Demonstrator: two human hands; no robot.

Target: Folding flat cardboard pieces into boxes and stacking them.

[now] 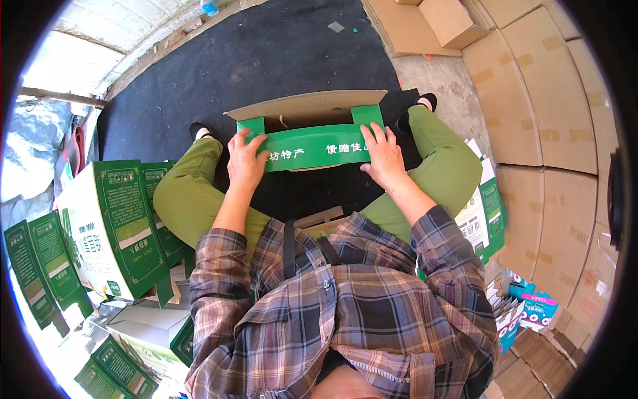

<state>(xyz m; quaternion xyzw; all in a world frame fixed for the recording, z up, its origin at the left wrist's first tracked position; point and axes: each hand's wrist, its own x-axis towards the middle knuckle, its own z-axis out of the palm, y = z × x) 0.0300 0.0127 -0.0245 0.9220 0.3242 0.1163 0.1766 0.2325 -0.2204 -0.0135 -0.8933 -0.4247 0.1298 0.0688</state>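
Two bare hands of ours are on the box (316, 141), which is between our bent, spread legs (442, 149), over the black mat (199, 73). Our left hand (246, 159) clasps its left end, thumb and fingers bent around the edge; our right hand (383, 156) grips the right end, fingers spread across the green with the thumb near the lower edge.

We see a smooth green front panel (286, 141), wide, low and slightly bowed, with white lettering (340, 152) in two groups, partly covered by our fingers at either end. A short green tab (251, 125) stands at the left corner and another at the right. Along the far side a flap (299, 104) of plain brown card tilts up and away from us, and the box gapes between flap and panel. A thin brown strip shows under the panel's lower edge.
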